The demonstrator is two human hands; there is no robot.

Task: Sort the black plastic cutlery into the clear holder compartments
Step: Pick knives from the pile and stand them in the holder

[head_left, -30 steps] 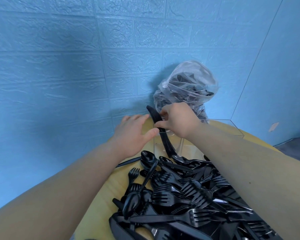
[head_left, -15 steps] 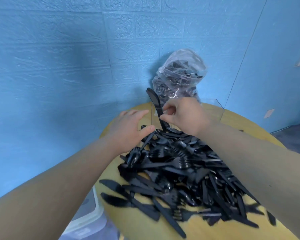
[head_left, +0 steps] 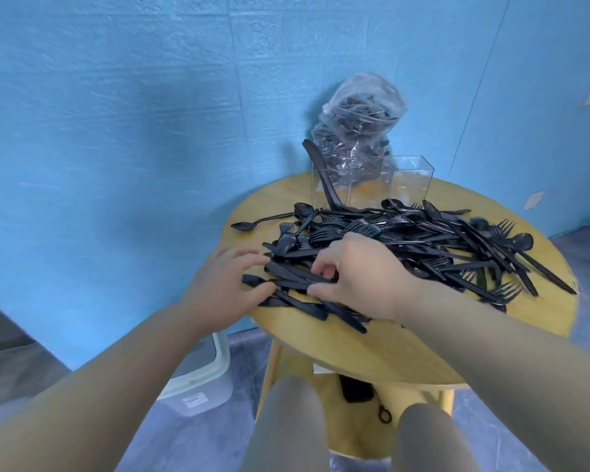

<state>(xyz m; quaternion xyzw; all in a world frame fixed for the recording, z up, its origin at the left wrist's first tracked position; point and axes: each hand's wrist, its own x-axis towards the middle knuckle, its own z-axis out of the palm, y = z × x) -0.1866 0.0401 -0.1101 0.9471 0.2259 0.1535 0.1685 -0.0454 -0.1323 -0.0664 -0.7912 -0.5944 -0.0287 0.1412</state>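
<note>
One knife (head_left: pixel 322 180) now stands in the holder (head_left: pixel 372 182) at the table's (head_left: pixel 355 352) far edge. Both hands have returned to the near-edge pile (head_left: pixel 406 247): right hand (head_left: pixel 358 277) apparently pinching a knife, left hand (head_left: pixel 218 284) spread flat

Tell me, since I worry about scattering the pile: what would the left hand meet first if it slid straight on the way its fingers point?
Probably the black knives lying right at the left hand's fingertips; depth is hard to judge.
</note>
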